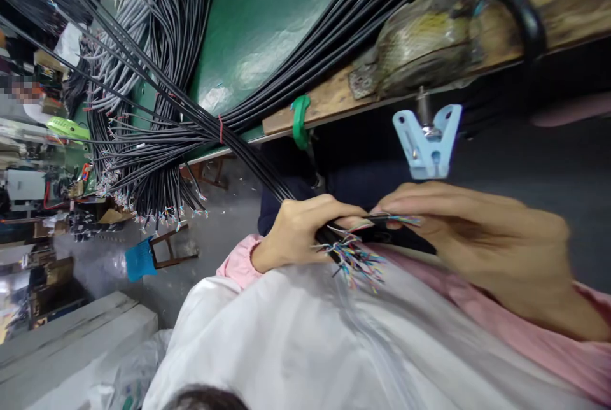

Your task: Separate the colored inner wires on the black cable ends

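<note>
A bundle of black cables [258,165] runs from the bench down to my left hand [305,225], whose fingers are wrapped round it. Thin coloured wires [356,260] fan out of the cable ends just past that hand. My right hand [482,238] pinches the end of one black cable, and its coloured wires [405,220] show between the fingers. The fingertips of both hands are close together on this cable. A red tie [221,129] circles the bundle farther up, near the bench edge.
Piles of grey and black cables [176,28] lie on the green bench [248,47]. A light blue clip [429,142] hangs from a wrapped device [429,41] on the wooden edge, above my right hand. A green clamp [300,121] grips that edge. A blue stool [140,260] stands on the floor.
</note>
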